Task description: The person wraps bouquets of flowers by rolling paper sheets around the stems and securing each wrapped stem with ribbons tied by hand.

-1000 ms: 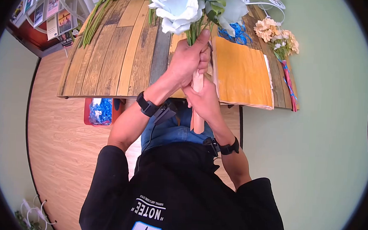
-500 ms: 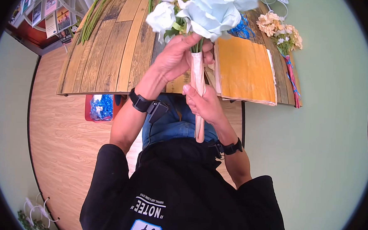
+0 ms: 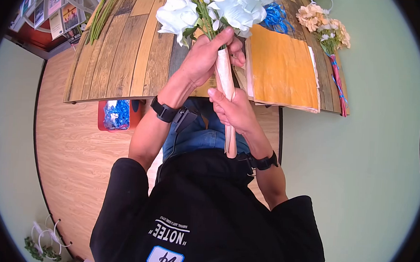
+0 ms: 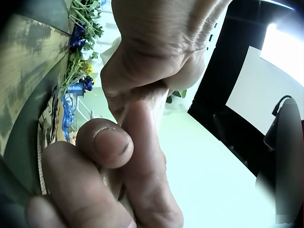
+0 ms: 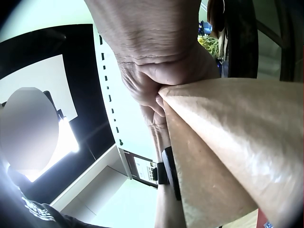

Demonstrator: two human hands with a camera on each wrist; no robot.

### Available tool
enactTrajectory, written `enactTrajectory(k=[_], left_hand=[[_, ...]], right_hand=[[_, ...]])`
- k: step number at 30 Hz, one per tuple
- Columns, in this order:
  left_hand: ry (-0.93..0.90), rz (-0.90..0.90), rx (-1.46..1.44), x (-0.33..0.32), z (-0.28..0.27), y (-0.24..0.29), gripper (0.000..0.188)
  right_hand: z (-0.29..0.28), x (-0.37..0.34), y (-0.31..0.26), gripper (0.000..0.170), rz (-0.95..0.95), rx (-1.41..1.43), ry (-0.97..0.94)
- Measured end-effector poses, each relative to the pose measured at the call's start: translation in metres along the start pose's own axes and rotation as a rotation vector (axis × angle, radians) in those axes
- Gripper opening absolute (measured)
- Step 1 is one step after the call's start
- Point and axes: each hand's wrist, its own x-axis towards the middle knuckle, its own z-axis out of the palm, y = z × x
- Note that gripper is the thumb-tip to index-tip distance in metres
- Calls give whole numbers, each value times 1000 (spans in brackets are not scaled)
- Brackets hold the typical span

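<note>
A bouquet of pale blue and white artificial flowers (image 3: 240,11) is held upright over the table's near edge in the head view. Pale brown paper (image 3: 225,72) is rolled tightly round its stems. My left hand (image 3: 199,61) grips the neck of the bouquet, thumb across the green stems just below the blooms. Lower down, my right hand (image 3: 238,112) holds the wrapped handle, and the paper's tail end sticks out beneath it. In the right wrist view the folded wrapping paper (image 5: 237,128) spreads out from that hand. The left wrist view mostly shows curled fingers (image 4: 152,161).
On the wooden table (image 3: 118,60), an orange-brown paper stack (image 3: 284,71) lies to the right, with blue shredded ribbon (image 3: 276,18) behind. A peach bouquet (image 3: 331,40) rests at the right edge. Loose green stems (image 3: 102,21) lie far left; a red bin (image 3: 118,116) stands below.
My hands, earlier stacked close together on the handle, are now apart, with paper showing between them. The left has loosened its fist, and the bouquet's blooms have turned and shifted.
</note>
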Motion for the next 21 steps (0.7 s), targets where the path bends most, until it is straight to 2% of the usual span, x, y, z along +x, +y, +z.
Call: enactTrajectory(k=[5, 10, 13, 15, 17, 21], left_hand=[[-48, -13, 30, -2, -1, 0, 35], [-117, -83, -81, -5, -1, 3, 34], [-69, -105, -126, -10, 9, 6, 29], [-48, -123, -157, -12, 12, 6, 29], [39, -120, -117, -11, 13, 4, 31], [67, -134, -157, -6, 5, 4, 32]], right_hand=[[-2, 1, 2, 39, -8, -17, 18], [-3, -1, 5, 40, -9, -21, 12], [-2, 2, 9, 39, -13, -62, 11], [-3, 5, 17, 33, -61, -148, 78], [1, 4, 17, 29, -87, -129, 67], [6, -6, 22, 23, -115, -87, 33]])
